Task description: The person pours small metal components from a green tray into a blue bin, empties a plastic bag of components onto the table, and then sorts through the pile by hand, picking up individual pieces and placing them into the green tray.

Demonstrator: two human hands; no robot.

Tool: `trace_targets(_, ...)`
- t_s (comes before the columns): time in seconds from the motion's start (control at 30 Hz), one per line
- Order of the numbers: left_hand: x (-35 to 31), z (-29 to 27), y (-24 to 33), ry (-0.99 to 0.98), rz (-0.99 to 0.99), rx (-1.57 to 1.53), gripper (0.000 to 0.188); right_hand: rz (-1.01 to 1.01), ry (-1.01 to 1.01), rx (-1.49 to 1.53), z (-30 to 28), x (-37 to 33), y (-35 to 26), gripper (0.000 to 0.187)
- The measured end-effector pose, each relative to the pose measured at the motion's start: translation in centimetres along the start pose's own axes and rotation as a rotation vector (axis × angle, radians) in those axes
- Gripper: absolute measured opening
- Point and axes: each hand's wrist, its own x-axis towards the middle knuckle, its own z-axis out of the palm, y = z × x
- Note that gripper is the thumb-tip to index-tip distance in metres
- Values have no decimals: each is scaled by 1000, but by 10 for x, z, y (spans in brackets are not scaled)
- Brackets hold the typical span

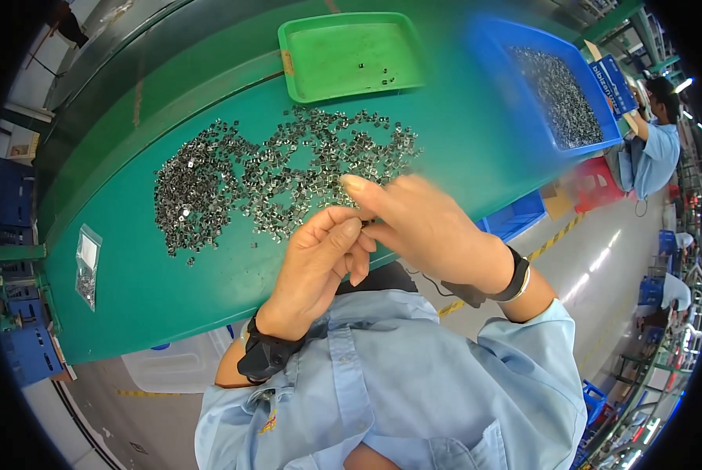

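Metal parts [288, 168] between plastic bag [88, 266], blue bin [515, 98]; green tray [327, 66] beyond.

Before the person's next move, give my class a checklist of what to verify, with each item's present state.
1. Left hand and right hand close together: ok.
2. Dark bit between them, gripped firmly: cannot tell; mostly hidden.
3. Loose parts on the table, beyond the hands: ok.
4. Tray free of parts: not ok, a few lie in it.
5. Bin at upper right holding parts: ok.
6. Bag sealed: cannot tell.
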Motion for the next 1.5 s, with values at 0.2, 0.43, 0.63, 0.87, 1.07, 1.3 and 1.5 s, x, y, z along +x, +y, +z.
trace_targets(0.2,-4,3,2,-6,-11,-8,21,-7,35,28,2,-2,-2,62)
trace_targets(0.43,-3,-1,2,-2,-1,-29,22,-39,51,22,5,0,-1,62)
trace_targets(0.63,-6,0,3,13,9,11,21,8,49,51,10,-3,-2,61)
trace_targets(0.87,-5,0,5,34,28,31,21,-9,6,-17,8,4,-5,59)
trace_targets(1.07,-7,-6,3,-13,4,-72,20,59,213,95,14,-4,-3,44)
trace_targets(1.3,-10,-6,0,4,-3,-41,21,2,334,108,24,-11,0,27)
trace_targets(1.5,-13,2,2,49,36,27,19,6,346,84,23,-13,0,24)
